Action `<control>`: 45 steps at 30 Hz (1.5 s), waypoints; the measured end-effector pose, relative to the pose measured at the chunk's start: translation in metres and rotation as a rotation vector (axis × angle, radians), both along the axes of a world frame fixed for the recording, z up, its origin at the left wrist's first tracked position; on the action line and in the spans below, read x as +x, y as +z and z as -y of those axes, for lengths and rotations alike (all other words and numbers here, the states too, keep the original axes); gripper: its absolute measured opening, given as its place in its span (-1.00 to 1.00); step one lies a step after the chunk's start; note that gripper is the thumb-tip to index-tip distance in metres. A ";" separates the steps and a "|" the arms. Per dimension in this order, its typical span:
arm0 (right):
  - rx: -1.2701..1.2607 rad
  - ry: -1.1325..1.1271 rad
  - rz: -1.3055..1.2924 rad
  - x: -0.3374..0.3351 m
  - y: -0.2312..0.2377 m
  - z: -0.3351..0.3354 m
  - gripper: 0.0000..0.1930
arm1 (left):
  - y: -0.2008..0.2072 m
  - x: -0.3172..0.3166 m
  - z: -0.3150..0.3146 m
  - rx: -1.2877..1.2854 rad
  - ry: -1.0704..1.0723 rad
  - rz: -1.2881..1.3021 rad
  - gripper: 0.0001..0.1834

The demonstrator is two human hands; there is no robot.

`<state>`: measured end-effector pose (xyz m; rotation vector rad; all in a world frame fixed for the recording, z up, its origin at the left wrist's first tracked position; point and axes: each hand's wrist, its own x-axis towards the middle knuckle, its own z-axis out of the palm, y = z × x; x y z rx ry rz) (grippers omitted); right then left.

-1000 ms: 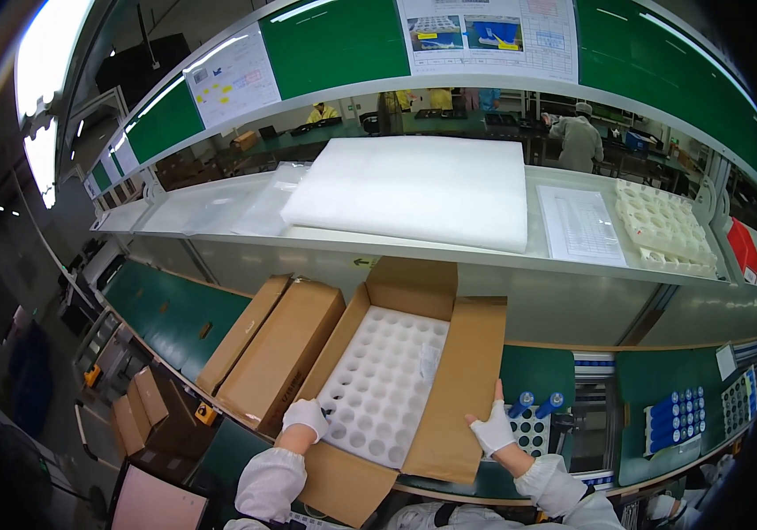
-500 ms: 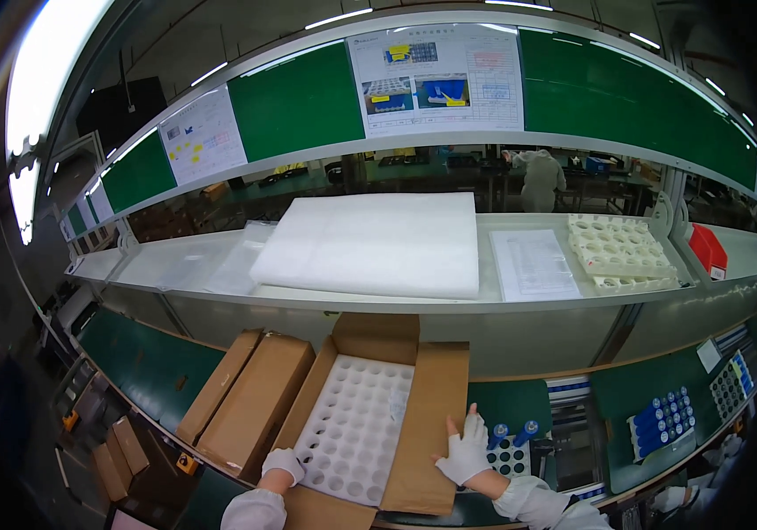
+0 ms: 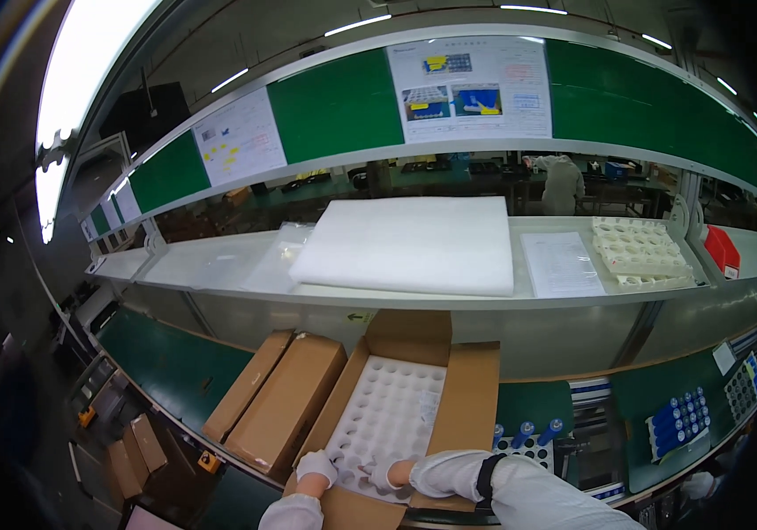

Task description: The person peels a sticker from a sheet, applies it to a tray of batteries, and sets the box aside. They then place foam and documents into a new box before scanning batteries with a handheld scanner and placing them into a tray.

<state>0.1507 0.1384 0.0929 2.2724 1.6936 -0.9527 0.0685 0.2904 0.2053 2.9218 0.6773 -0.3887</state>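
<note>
An open cardboard box [image 3: 474, 397] in front of me holds a white foam tray [image 3: 387, 397] with rows of round holes. My left hand [image 3: 316, 468], in a white glove, is at the tray's near left edge beside the box wall. Its fingers look curled, but what they grip is hidden. My right hand [image 3: 384, 474], also gloved, reaches across the near flap onto the tray's near end, fingers stretched toward the left hand. A clear plastic piece [image 3: 429, 406] lies on the tray's right side.
Two closed cartons [image 3: 286, 402] stand left of the box. On the right, blue cylinders [image 3: 524, 433] stand in a holed white tray [image 3: 537, 450]; another blue group [image 3: 680, 424] is farther right. The shelf [image 3: 396, 302] carries white foam sheets [image 3: 405, 247] and cream holed trays [image 3: 639, 252].
My right hand has moved left, from the box's right flap onto the foam tray, uncovering another blue cylinder. The left hand stays near the tray's left edge. The view has shifted slightly.
</note>
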 end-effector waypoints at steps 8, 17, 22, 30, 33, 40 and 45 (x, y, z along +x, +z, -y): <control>0.088 0.189 0.118 0.018 0.010 0.011 -0.39 | 0.109 -0.019 0.003 -0.077 0.053 0.223 -0.66; 1.127 -0.813 -0.788 -0.038 0.180 0.105 -0.35 | 0.019 -0.043 0.037 -2.514 0.443 0.361 -0.35; 1.354 -0.934 -0.828 -0.075 0.213 0.156 -0.43 | 0.015 -0.048 0.098 -2.631 0.492 0.029 -0.31; 1.293 -0.912 -0.635 -0.071 0.198 0.218 -0.53 | 0.032 -0.034 0.138 -2.351 0.286 -0.210 -0.22; 1.458 -1.031 -0.649 -0.083 0.199 0.252 -0.58 | 0.037 -0.031 0.137 -1.901 0.112 -0.185 -0.29; 1.611 -1.501 0.296 -0.076 0.106 0.331 -0.56 | 0.006 -0.057 0.074 -0.207 -0.531 0.350 -0.73; 1.116 -1.713 0.288 -0.061 0.016 0.315 -0.45 | -0.025 -0.062 0.077 0.001 -0.551 0.627 -0.72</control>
